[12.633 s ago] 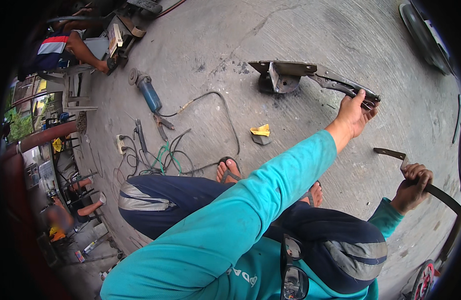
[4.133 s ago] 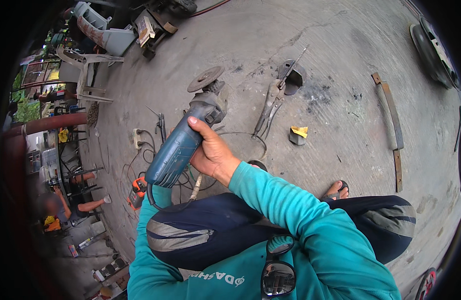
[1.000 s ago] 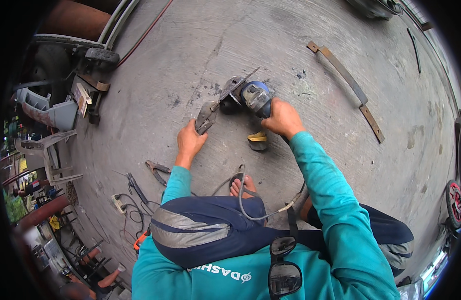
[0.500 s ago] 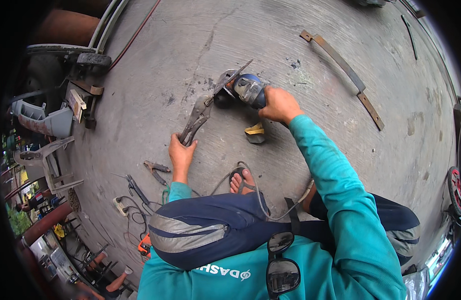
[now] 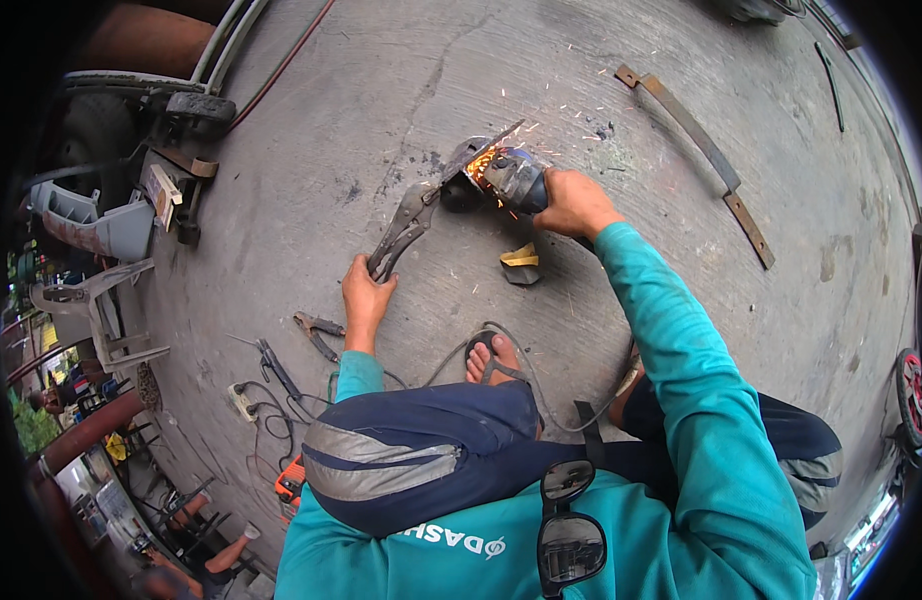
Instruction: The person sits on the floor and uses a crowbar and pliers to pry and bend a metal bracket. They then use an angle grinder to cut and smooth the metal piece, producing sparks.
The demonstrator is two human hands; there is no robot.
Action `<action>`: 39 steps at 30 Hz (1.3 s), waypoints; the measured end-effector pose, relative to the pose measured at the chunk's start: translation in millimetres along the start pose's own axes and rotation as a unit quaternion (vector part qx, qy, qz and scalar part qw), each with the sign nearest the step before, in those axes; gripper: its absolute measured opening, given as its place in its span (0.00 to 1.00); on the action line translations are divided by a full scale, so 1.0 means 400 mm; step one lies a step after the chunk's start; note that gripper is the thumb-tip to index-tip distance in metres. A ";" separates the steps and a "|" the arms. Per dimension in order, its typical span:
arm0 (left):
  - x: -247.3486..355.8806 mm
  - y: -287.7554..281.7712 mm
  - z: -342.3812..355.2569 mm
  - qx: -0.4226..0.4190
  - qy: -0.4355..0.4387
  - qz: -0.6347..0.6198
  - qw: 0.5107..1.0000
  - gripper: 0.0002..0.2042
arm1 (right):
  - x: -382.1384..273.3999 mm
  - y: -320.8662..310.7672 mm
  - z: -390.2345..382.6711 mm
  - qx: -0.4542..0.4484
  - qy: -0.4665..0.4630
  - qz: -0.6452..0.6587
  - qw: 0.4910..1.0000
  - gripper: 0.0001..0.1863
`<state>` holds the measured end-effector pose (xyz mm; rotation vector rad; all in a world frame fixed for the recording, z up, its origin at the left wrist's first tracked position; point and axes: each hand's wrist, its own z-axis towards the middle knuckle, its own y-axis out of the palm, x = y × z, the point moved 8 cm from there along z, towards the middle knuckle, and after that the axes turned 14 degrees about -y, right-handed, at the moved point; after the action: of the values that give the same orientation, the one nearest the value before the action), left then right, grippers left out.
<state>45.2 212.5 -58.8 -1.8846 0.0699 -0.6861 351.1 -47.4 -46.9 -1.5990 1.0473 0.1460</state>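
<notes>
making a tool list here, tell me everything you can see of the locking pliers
The locking pliers look like dull grey metal, with a thick head and two long, dark handles with a narrow gap between them. They slant away from the person and to the right, seen against the concrete floor; whether they touch it cannot be told. The left hand grips the handle ends, and the head meets the near end of the metal bracket, seemingly clamped on it.

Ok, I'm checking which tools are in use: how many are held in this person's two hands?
2: the pliers in the left hand, and the grinder in the right hand. Each hand hides part of its tool.
</notes>
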 end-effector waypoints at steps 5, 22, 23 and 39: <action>-0.003 0.007 0.007 -0.006 0.007 -0.002 1.000 0.23 | 0.008 -0.004 0.005 0.008 -0.018 0.011 1.000 0.25; -0.011 0.007 0.014 -0.002 0.000 0.002 1.000 0.21 | 0.002 -0.004 0.000 0.007 -0.001 0.011 1.000 0.24; -0.011 0.007 0.015 -0.004 0.002 0.000 1.000 0.21 | 0.003 -0.005 0.002 0.011 -0.003 0.012 1.000 0.24; -0.003 0.010 0.033 -0.014 0.026 -0.012 0.999 0.20 | 0.012 -0.007 0.011 0.002 -0.023 -0.005 1.000 0.24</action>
<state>51.9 222.1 -66.2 -1.8973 0.0918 -0.7548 357.5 -46.5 -49.1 -1.5904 1.0032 0.1725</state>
